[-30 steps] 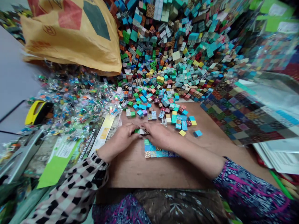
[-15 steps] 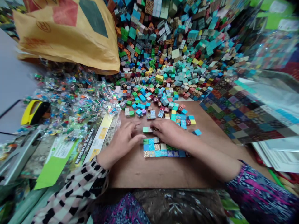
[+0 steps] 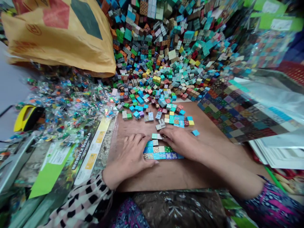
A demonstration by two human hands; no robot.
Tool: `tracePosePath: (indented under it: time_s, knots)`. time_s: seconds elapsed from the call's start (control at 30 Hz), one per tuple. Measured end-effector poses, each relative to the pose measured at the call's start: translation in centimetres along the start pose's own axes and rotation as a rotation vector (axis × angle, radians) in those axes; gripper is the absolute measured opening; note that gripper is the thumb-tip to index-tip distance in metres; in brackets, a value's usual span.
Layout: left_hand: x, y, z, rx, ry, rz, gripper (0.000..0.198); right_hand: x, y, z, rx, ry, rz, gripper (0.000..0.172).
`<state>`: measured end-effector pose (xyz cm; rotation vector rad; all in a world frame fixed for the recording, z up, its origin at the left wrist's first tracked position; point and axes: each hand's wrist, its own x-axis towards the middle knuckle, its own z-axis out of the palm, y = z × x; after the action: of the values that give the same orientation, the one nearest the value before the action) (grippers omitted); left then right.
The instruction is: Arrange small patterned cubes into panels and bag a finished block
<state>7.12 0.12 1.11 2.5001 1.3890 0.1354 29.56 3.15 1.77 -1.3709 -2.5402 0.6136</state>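
Small patterned square blocks point(image 3: 161, 155) lie joined edge to edge in rows on the brown board. My left hand point(image 3: 125, 153) rests against their left end, thumb stretched along the front edge and fingers apart from it, partly covering the end blocks. Above these rows, a short strip of pale and green blocks point(image 3: 156, 136) has its right end in the fingers of my right hand point(image 3: 181, 139). The right hand's fingertips are partly hidden. Just beyond sits a small cluster of grey patterned blocks point(image 3: 161, 124).
A large heap of loose coloured blocks point(image 3: 166, 57) spreads behind the board point(image 3: 147, 175). Left are a yellow bag point(image 3: 71, 53), small plastic packets point(image 3: 71, 98), a yellow-black tool point(image 3: 26, 117) and printed cards point(image 3: 89, 155). A plastic-wrapped mosaic sheet point(image 3: 228, 107) lies right.
My left hand has come down and right against the left end of the rows. The right hand has moved slightly right with the short strip, and grey blocks show beyond it.
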Motion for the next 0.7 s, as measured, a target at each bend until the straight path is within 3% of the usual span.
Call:
tracePosePath:
  time_s: [0.27,0.43,0.7]
  knots:
    - [0.3,0.3,0.2,0.023,-0.032,0.042,0.063,-2.0,1.8,-0.5,-0.051,-0.011,0.026,0.021]
    - [0.5,0.4,0.6,0.018,0.001,0.068,0.068,-3.0,3.1,-0.6,-0.031,-0.031,-0.044,0.023]
    - [0.8,0.7,0.6,-0.058,-0.031,0.069,0.059,-2.2,2.1,-0.1,0.07,-0.025,-0.069,0.034]
